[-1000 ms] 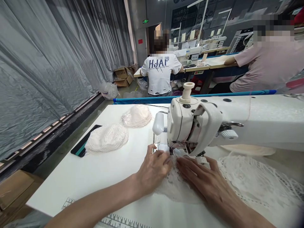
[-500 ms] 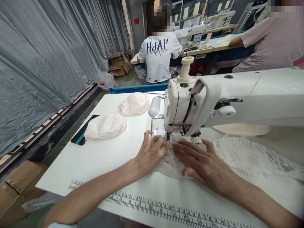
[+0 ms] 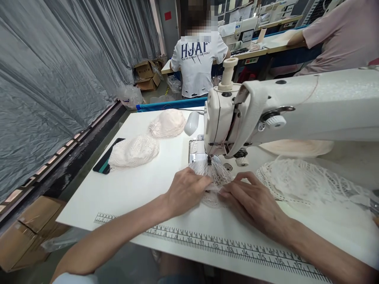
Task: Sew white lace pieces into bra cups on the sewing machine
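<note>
White lace fabric (image 3: 213,175) lies gathered under the needle of a white sewing machine (image 3: 225,122). My left hand (image 3: 189,189) is closed on the lace's near left part, thumb and fingers pinched together. On the right side, my right hand (image 3: 251,197) pinches the same lace between thumb and fingertips. Both hands sit close together just in front of the presser foot, a small gap apart. The lace's near end droops onto the table between them.
Two pale lace cups (image 3: 134,152) lie on the left of the white table (image 3: 124,197), one over a dark green-striped piece. More white lace (image 3: 308,181) is heaped at right. A ruler scale (image 3: 207,240) runs along the front edge. A person (image 3: 195,63) sits ahead.
Both hands have gone from lying flat by the needle to pinching the lace slightly nearer me. More lace now shows spread under the presser foot. The view has shifted a little.
</note>
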`<state>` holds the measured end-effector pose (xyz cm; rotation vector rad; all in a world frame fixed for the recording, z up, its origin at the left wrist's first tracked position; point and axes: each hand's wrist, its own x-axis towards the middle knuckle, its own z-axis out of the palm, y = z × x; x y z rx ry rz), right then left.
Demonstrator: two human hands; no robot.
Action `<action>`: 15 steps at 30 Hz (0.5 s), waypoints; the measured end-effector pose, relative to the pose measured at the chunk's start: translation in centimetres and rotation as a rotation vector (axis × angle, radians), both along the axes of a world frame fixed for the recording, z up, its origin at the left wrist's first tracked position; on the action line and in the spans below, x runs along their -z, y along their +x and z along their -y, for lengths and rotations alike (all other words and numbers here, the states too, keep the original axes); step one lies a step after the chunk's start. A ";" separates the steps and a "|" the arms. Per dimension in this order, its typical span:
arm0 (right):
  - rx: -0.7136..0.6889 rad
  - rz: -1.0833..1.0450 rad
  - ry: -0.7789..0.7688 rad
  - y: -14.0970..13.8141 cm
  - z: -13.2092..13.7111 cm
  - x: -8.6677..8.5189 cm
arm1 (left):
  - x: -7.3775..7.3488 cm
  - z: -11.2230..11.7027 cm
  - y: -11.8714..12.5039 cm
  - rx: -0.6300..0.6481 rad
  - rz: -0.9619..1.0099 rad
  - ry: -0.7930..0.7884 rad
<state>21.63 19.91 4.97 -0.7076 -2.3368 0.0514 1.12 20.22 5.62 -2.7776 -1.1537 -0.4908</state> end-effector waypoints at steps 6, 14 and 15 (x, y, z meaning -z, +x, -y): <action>0.046 0.025 -0.033 -0.3 0.5 0.8 | -0.4 -0.8 0.0 0.084 -0.059 0.078; 0.024 0.071 -0.131 0.0 1.4 0.3 | 0.5 0.8 -1.1 0.096 0.105 0.031; 0.013 0.080 -0.126 0.0 1.4 0.2 | 0.5 1.0 -1.3 0.113 0.123 0.039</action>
